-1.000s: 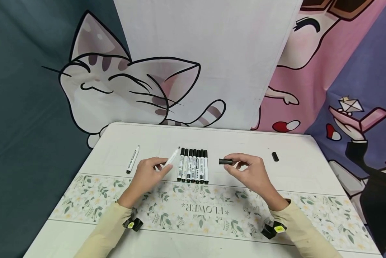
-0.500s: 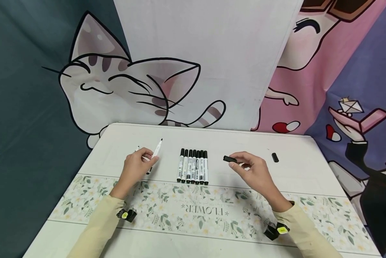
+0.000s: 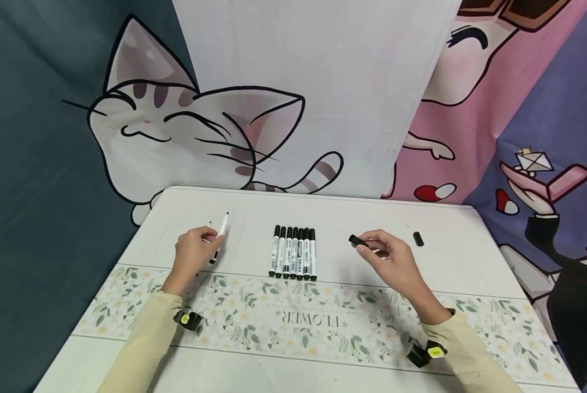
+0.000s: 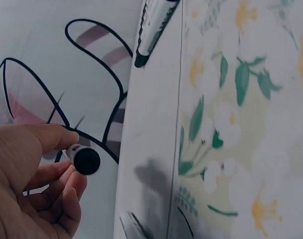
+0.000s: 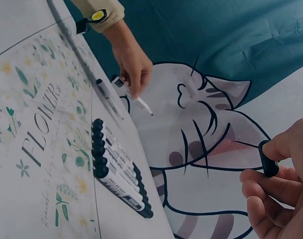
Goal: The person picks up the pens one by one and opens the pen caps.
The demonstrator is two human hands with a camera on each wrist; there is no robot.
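Note:
My left hand [image 3: 192, 252] pinches an uncapped whiteboard marker [image 3: 223, 225], its dark tip pointing up and away, above the left part of the table. In the left wrist view the black rear end of that held marker [image 4: 86, 160] faces the camera. A second uncapped marker [image 5: 110, 99] lies on the table below the left hand, mostly covered by it in the head view. My right hand [image 3: 391, 259] pinches a black marker cap [image 3: 357, 240] between thumb and fingers, raised right of the middle. Another black cap [image 3: 418, 238] lies on the table farther right.
Several capped black-and-white markers [image 3: 293, 252] lie side by side in a row between the hands. Beneath them is a white table [image 3: 254, 360] with a flowered band [image 3: 308, 322]. Behind its far edge hangs a printed cloth [image 3: 362, 109] with a cartoon cat.
My left hand has moved left with the marker, from beside the row to over the lying marker. My right hand has drifted slightly right, still holding the cap.

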